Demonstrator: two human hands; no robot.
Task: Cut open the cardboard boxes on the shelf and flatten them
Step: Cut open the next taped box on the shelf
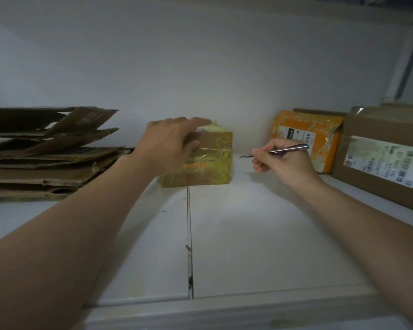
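A small cardboard box (208, 163) wrapped in yellowish clear tape stands on the white shelf (236, 234) near the back wall. My left hand (169, 139) lies over its top left corner, fingers stretched across the top and thumb against the front face. My right hand (284, 160) holds a slim metal craft knife (281, 151) like a pen, to the right of the box. The blade tip points left and stops a short gap from the box's right side.
A pile of flattened cardboard (48, 153) lies at the left of the shelf. An orange-taped parcel (312, 139) and a larger brown box with a shipping label (386, 158) stand at the right. A seam (189, 246) runs down the shelf's middle.
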